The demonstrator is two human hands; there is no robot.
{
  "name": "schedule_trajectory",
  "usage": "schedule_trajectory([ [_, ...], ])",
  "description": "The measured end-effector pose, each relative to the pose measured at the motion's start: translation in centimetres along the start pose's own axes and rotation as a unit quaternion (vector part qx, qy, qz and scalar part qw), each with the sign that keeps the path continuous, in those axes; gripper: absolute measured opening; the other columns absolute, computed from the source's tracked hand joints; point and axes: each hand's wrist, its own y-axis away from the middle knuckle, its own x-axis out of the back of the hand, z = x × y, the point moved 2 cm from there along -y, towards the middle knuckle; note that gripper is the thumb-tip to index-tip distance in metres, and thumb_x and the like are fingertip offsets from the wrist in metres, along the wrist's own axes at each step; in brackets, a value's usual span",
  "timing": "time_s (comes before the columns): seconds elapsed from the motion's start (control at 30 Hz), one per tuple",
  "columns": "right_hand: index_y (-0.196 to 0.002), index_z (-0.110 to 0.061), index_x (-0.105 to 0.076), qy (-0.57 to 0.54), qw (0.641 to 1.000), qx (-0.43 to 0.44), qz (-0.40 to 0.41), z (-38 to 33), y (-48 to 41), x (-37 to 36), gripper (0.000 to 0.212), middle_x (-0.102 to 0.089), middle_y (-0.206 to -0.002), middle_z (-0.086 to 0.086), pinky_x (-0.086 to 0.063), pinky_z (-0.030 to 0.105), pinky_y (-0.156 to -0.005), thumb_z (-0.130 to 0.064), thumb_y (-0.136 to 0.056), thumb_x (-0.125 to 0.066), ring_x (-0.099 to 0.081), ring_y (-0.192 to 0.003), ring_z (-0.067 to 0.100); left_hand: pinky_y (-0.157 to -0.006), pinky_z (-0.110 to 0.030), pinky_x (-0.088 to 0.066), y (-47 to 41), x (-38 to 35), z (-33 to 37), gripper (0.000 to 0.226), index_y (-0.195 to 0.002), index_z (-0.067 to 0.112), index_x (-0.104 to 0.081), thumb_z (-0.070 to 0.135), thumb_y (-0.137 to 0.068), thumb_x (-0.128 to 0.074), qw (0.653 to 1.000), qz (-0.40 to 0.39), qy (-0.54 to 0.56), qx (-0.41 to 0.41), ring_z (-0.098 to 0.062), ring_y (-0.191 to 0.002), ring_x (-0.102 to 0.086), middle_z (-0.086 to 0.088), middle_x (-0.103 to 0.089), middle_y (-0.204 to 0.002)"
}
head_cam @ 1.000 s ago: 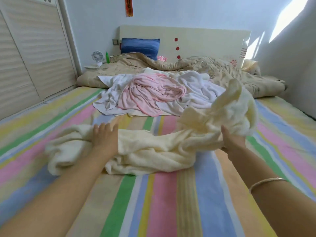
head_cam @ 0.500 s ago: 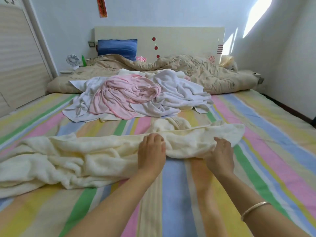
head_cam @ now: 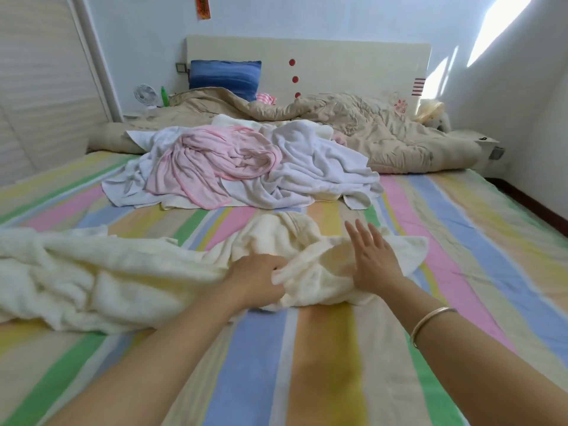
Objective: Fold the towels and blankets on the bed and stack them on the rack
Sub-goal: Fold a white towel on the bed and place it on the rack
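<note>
Pinching a ridge of the cream towel with my left hand, fingers curled into the cloth, I am pressing my right hand flat on its right end, fingers straight and spread, gripping nothing. Through the head view, the towel is lying rumpled across the near half of the bed, its long bulk trailing off to the left and its right end bunching under both hands. Farther up, a pink towel and a white towel are lying in one heap, touching, just in front of a tan quilt. No rack is showing. I am judging the cream towel to be soft, limp and light, with enough nap not to slip, and likely to sag and crease wherever it goes unsupported. I am reckoning the best hold is at two corners along one edge, so the bunched end is needing smoothing first to expose them.
</note>
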Motion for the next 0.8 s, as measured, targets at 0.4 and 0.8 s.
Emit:
schedule_trajectory([
  [0.4,-0.118,-0.024,-0.053,0.228,0.937,0.262,-0.042,5.1,6.5,3.9,0.029,-0.067,-0.108,0.001,-0.023,0.034,-0.113,-0.036,-0.092,-0.051,-0.059,-0.111,0.022,-0.057,-0.028,-0.019,11.6,-3.3,4.7,0.058,-0.05,0.025,-0.032,0.055,-0.087,-0.064,0.925,-0.317,0.186,0.094,-0.009,-0.049,-0.024,0.01,-0.027,-0.052],
  [0.8,-0.094,-0.031,-0.049,0.055,0.942,0.123,-0.307,10.1,28.5,7.5,0.036,-0.052,-0.085,-0.009,-0.039,0.029,-0.069,-0.063,-0.08,-0.055,-0.056,-0.088,0.021,-0.077,-0.019,-0.045,15.6,-2.9,9.8,0.027,-0.112,0.026,-0.071,0.027,-0.085,-0.073,0.873,-0.453,-0.034,0.176,-0.012,-0.099,-0.06,0.007,-0.067,-0.107],
])
